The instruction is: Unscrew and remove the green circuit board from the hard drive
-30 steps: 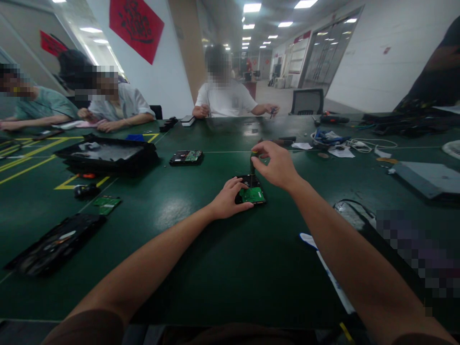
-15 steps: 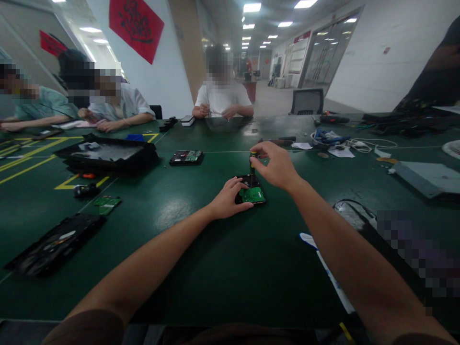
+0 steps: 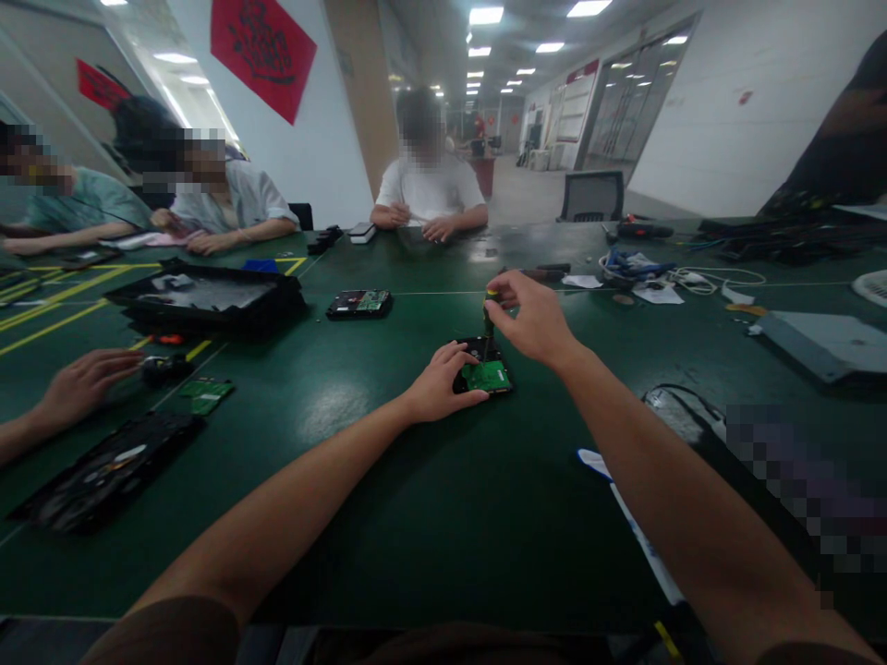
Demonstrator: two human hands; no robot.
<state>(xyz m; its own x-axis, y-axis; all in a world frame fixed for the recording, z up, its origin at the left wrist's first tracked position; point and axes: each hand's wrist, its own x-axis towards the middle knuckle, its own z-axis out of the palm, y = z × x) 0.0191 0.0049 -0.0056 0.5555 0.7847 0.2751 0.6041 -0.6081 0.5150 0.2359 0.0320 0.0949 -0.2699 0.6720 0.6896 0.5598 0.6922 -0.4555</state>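
Near the centre of the frame, a small hard drive [image 3: 485, 371] flat on the green table [image 3: 430, 517], its green circuit board facing up. Left hand [image 3: 436, 383] pressed against the left edge of the drive, fingers curled narrow around that side, thumb along the near edge, so touching and steadying it. Right hand [image 3: 533, 319] just above and to the right, fingertips pinched closed on the top of a screwdriver [image 3: 489, 323]. Screwdriver upright, only slightly tilted, long axis running from top to bottom in the frame, tip down on the far part of the drive; exact screw too small to tell. Drive lying directly between the two hands, left hand lower and touching it, right hand reaching it only through the tool.

At the left edge of the frame, a hand of another person [image 3: 87, 383] near a small dark tool [image 3: 163, 368]. Further left and up, a black open case [image 3: 204, 300], and a second drive [image 3: 360, 303] well apart from the first one
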